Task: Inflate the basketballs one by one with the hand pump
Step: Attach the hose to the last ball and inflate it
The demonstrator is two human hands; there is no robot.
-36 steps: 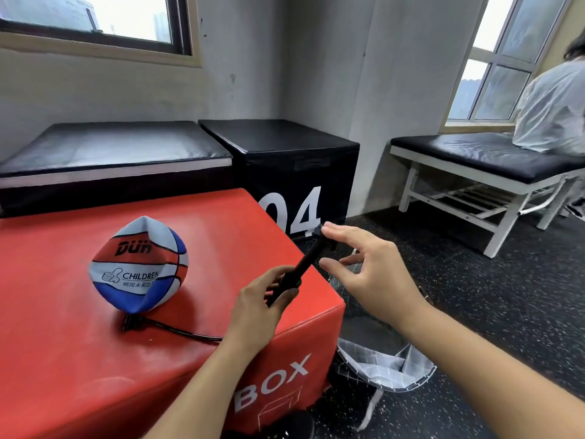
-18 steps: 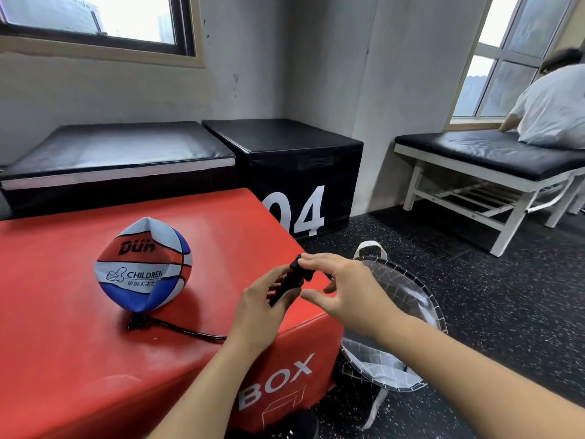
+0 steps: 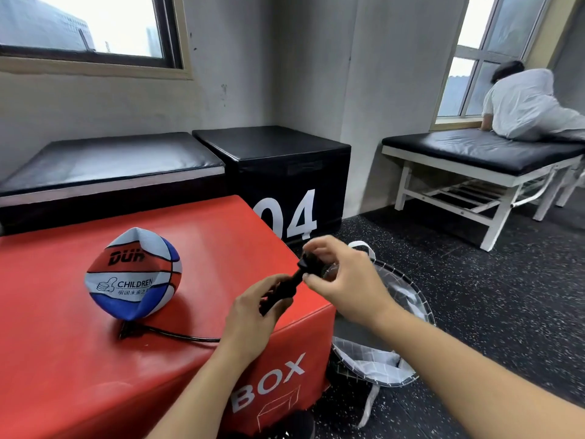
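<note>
A deflated red, white and blue basketball (image 3: pixel 134 277) marked CHILDREN sits crumpled on the red box (image 3: pixel 63 359). A thin black hose (image 3: pixel 177 335) runs from under the ball toward my left hand (image 3: pixel 256 315), which grips the barrel of the small black hand pump (image 3: pixel 292 282). My right hand (image 3: pixel 343 280) pinches the pump's handle end, just past the box's right corner. Most of the pump barrel is hidden inside my left fist.
A collapsible mesh laundry bag (image 3: pixel 395 312) lies on the dark speckled floor right of the box. Behind stand a black box marked 04 (image 3: pixel 285 172) and a padded bench (image 3: pixel 110 163). A person lies on a white-framed bench (image 3: pixel 474 156) at the far right.
The pump handle was drawn out a second ago; it is now pushed in, with my right hand close to my left. The camera view has shifted slightly left.
</note>
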